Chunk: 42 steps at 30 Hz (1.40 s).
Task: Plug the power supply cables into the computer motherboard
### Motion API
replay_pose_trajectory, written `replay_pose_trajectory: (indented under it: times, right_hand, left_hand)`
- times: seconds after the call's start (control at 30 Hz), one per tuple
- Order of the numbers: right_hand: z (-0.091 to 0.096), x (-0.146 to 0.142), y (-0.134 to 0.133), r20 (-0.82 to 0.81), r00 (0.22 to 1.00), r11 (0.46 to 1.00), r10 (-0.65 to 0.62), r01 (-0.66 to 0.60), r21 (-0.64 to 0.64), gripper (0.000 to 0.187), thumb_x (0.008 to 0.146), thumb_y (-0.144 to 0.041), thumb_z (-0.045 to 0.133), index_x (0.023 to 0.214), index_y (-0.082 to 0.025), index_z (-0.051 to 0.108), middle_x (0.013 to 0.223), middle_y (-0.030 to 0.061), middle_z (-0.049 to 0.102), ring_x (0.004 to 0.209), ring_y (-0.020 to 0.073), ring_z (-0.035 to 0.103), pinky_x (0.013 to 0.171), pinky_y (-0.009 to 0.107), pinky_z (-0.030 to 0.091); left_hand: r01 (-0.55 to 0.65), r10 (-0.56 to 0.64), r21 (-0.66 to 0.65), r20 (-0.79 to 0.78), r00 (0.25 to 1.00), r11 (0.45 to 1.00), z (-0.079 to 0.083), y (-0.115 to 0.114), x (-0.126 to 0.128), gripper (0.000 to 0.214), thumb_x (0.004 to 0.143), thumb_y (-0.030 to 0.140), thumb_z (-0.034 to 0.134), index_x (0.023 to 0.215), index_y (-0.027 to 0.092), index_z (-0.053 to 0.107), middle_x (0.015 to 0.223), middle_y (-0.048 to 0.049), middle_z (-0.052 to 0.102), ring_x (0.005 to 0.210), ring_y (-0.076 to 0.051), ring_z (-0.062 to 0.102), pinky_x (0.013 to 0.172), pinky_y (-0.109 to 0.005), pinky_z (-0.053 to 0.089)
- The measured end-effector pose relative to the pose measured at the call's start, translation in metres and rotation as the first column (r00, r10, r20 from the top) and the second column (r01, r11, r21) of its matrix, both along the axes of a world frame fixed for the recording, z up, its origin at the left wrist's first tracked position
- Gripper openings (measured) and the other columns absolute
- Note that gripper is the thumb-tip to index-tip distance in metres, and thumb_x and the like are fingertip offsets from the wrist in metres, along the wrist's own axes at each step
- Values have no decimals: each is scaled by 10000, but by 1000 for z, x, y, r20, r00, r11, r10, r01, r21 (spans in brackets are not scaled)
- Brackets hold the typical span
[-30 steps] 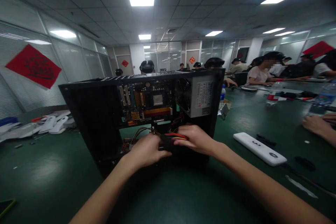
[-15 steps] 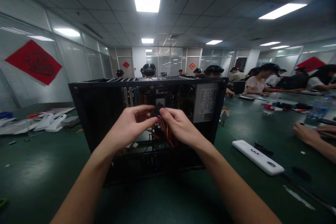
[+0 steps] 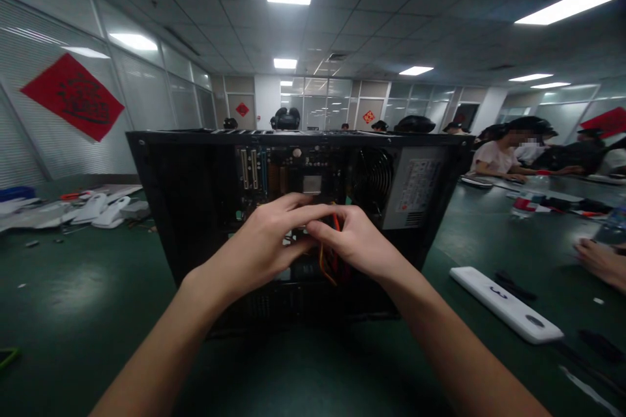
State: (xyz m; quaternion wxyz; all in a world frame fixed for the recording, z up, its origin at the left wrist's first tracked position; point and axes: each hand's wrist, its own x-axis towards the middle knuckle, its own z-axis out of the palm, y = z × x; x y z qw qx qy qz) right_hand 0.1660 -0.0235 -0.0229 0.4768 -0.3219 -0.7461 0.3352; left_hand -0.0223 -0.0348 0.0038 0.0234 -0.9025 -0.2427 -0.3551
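Note:
An open black computer case [image 3: 186, 208] stands on a green table [image 3: 73, 300] right in front of me. Inside it I see the motherboard [image 3: 288, 172], a fan [image 3: 372, 172] and a grey power supply [image 3: 415, 186]. My left hand [image 3: 267, 244] and my right hand [image 3: 355, 241] meet in front of the motherboard, fingers pinched together on a bundle of red, orange and yellow power cables [image 3: 330, 260]. The connector at the fingertips is hidden by the fingers.
A white remote-like bar [image 3: 506, 303] marked 3 lies on the table to the right, with small dark parts [image 3: 513, 283] beside it. Another person's hand [image 3: 601, 260] rests at the right edge. Several people sit at the far right. White parts [image 3: 98, 212] lie at the left.
Both hands rose from the bottom of the case, lifting the cable bundle up to the motherboard. The view moved closer to the case.

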Motion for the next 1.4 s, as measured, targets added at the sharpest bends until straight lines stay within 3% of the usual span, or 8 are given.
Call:
replay_pose_trajectory:
  times: [0.13, 0.33, 0.77, 0.9, 1.0, 1.1, 1.2, 1.4]
  right_hand:
    - [3, 8, -1, -25, 1000, 999, -17, 16, -44, 581, 796, -722, 597, 672, -155, 577, 610, -10, 520, 559, 103, 445, 508, 226, 351]
    - [13, 11, -4, -163, 985, 995, -54, 40, -87, 476, 836, -615, 620, 798, -142, 659, 691, 14, 603, 626, 122, 537, 558, 227, 437]
    - [6, 7, -4, -218, 975, 986, -44, 7, -166, 479, 861, -603, 614, 831, -134, 707, 683, 28, 632, 587, 127, 570, 537, 243, 484]
    - [-1, 10, 5, -151, 979, 990, -136, 138, -1, 544, 998, -554, 378, 871, -137, 704, 761, 77, 657, 715, 187, 640, 671, 337, 565]
    - [-7, 14, 13, -54, 926, 832, -373, 360, 421, 340, 1018, -315, 395, 1140, -169, 677, 1064, 119, 664, 1049, 240, 624, 938, 431, 530]
    - [-17, 18, 19, 148, 851, 629, -504, 245, 738, 367, 982, -163, 436, 1312, -187, 597, 1278, 141, 584, 1238, 260, 525, 1071, 466, 449]
    - [-28, 18, 26, 279, 760, 571, -587, 145, 808, 373, 985, -121, 423, 1318, -147, 588, 1278, 158, 588, 1195, 258, 549, 1022, 435, 489]
    - [-43, 21, 44, 582, 515, 759, -629, 244, 604, 270, 942, -88, 484, 1130, -133, 672, 1107, 130, 649, 1007, 234, 643, 842, 328, 525]
  left_hand:
    - [16, -26, 222, 45, 999, 975, -6, 9, -4, 254, 924, 211, 609, 1152, 231, 719, 1333, -96, 631, 1181, -206, 642, 985, -326, 560]
    - [-23, -14, 360, 101, 995, 933, -17, 17, 0, 307, 935, 176, 586, 1219, 235, 685, 1352, -77, 643, 1160, -186, 664, 988, -312, 572]
    - [-257, 195, 266, 240, 951, 929, -20, 14, 3, 380, 902, 176, 631, 1279, 171, 589, 1215, -34, 722, 1019, -158, 723, 925, -227, 580]
    - [-291, 242, 264, 204, 949, 920, -23, 17, 3, 275, 932, 212, 591, 1202, 176, 632, 1124, -34, 750, 960, -164, 736, 861, -242, 598]
    - [-282, 238, 267, 185, 953, 921, -27, 23, 3, 267, 943, 230, 577, 1193, 170, 648, 1131, -55, 749, 985, -186, 730, 899, -290, 594]
    - [-240, 202, 279, 159, 966, 930, -34, 34, 2, 273, 948, 219, 565, 1201, 169, 656, 1148, -71, 741, 1027, -202, 715, 946, -338, 582]
    - [-189, 162, 281, 117, 980, 941, -42, 48, 1, 274, 956, 205, 546, 1201, 170, 665, 1149, -92, 720, 1047, -207, 692, 939, -359, 580]
    - [-350, 378, 164, -194, 905, 922, -56, 58, 2, 299, 994, 243, 458, 1210, 193, 657, 1187, -95, 648, 1084, -239, 634, 940, -394, 549]
